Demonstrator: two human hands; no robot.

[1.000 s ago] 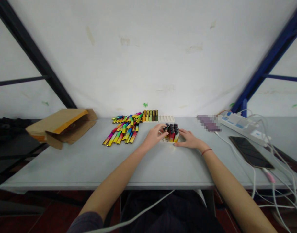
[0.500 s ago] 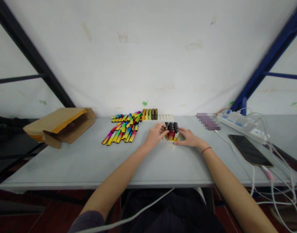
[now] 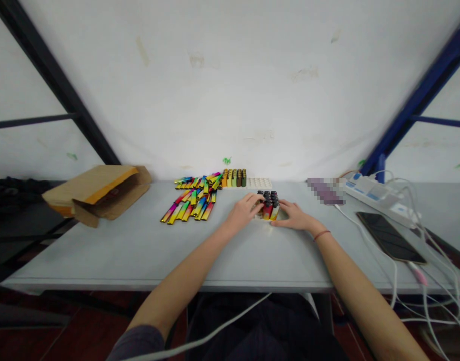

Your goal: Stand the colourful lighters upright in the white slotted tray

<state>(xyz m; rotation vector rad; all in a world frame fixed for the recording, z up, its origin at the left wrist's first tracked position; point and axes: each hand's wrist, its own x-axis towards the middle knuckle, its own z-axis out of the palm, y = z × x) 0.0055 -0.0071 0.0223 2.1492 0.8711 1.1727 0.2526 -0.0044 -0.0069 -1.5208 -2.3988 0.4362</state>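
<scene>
Several upright lighters [image 3: 268, 211] with black tops and red, yellow and pale bodies stand close together in a white tray [image 3: 258, 216]. My left hand [image 3: 246, 213] is closed at the left side of the group, its fingertips pinching at a lighter there; the fingers partly hide it. My right hand [image 3: 294, 216] wraps the right side, thumb at the front corner and fingers behind, holding the tray steady. To the left lies a pile of loose, shiny rainbow-coloured lighter sleeves [image 3: 194, 200].
Against the wall stand several upright yellow-to-dark lighters [image 3: 235, 178], beside a white holed tray [image 3: 260, 183]. An open brown paper bag [image 3: 98, 193] lies far left. At right are a phone [image 3: 390, 236], a blurred purple item [image 3: 325, 191], a power strip [image 3: 382, 200] and white cables.
My left fingers have moved slightly inward over the tops at the group's left side. My right hand keeps its place at the tray. The view has shifted slightly.
</scene>
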